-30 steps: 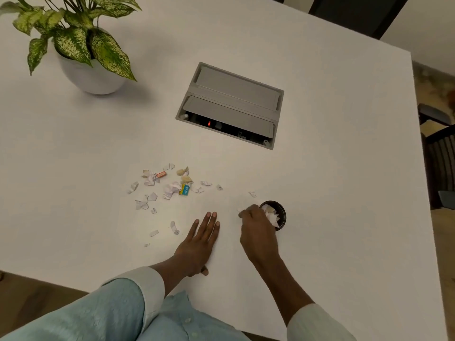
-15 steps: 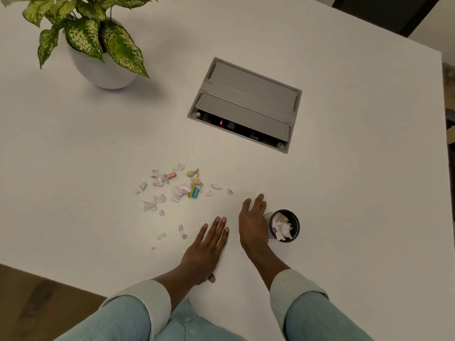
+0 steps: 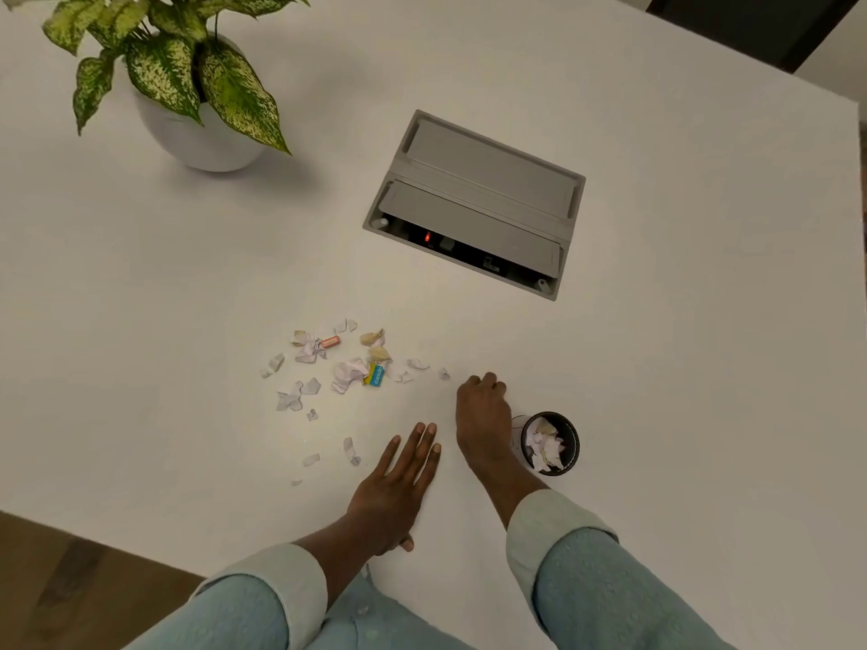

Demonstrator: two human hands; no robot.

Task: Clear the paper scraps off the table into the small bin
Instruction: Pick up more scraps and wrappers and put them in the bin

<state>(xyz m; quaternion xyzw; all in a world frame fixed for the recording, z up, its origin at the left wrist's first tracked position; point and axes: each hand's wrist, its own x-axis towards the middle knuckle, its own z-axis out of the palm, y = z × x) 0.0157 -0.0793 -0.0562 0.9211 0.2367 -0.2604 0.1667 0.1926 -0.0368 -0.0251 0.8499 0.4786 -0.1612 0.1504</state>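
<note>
A: Left hand (image 3: 394, 485) lies flat on the white table (image 3: 680, 368), palm down, fingers straight and close together, holding nothing.

B: And the right hand (image 3: 483, 415) sits just left of the small bin (image 3: 570, 443), knuckles up, fingers curled under against the tabletop. Whether they pinch a scrap, I cannot tell.

A: The bin stands upright near the table's near edge, with white shreds inside it.

B: The paper scraps (image 3: 347, 375) are scattered to the left of that right hand, one small piece (image 3: 444, 373) just beside its knuckles. A blue-and-yellow wrapper (image 3: 375, 375) and a copper-coloured roll (image 3: 330, 341) lie among them.

A: Beyond, a grey recessed socket box (image 3: 474, 204) with a red light is set into the table, well apart from the litter.

B: Far left, a potted plant (image 3: 187, 86) in a white pot. Nothing lies between scraps and bin but that right hand.
</note>
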